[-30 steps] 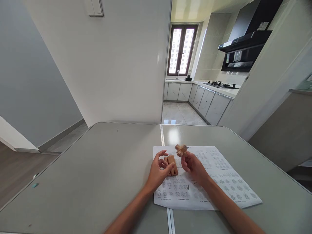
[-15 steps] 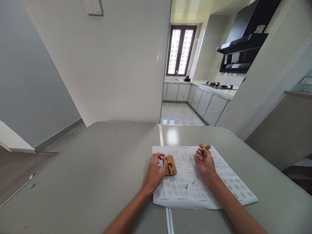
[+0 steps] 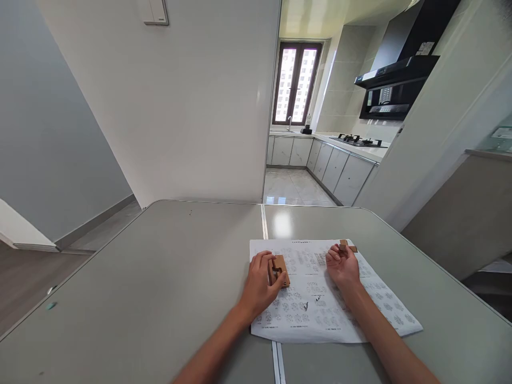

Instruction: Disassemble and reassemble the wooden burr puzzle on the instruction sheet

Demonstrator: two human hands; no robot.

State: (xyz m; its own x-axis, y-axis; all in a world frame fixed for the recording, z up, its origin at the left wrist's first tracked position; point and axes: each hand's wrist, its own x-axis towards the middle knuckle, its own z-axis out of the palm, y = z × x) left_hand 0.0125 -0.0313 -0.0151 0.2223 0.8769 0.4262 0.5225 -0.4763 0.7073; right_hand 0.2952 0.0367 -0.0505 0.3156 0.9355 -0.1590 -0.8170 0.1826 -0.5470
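Observation:
Notched wooden puzzle pieces [image 3: 281,263] lie side by side on a printed instruction sheet [image 3: 304,320], with letters marked on them. My left hand [image 3: 260,282] curls over their left side, its thumb across the near end and its fingertips at the far end. It partly hides them. To the right, above the sheet, my right hand [image 3: 343,266] is closed with the palm turned up. It grips a small joined wooden puzzle assembly [image 3: 347,245] that sticks out beyond the fingertips; the fingers hide part of it.
The sheet lies on a grey table [image 3: 160,277] with a seam [image 3: 277,362] down the middle. A small green bit [image 3: 51,305] is near the table's left edge. Beyond the far edge are a white wall [image 3: 200,106] and a kitchen with a gas stove [image 3: 358,140].
My right hand has shifted slightly right and turned the small wooden assembly. My left hand has moved further over the flat pieces, its thumb now across their near end.

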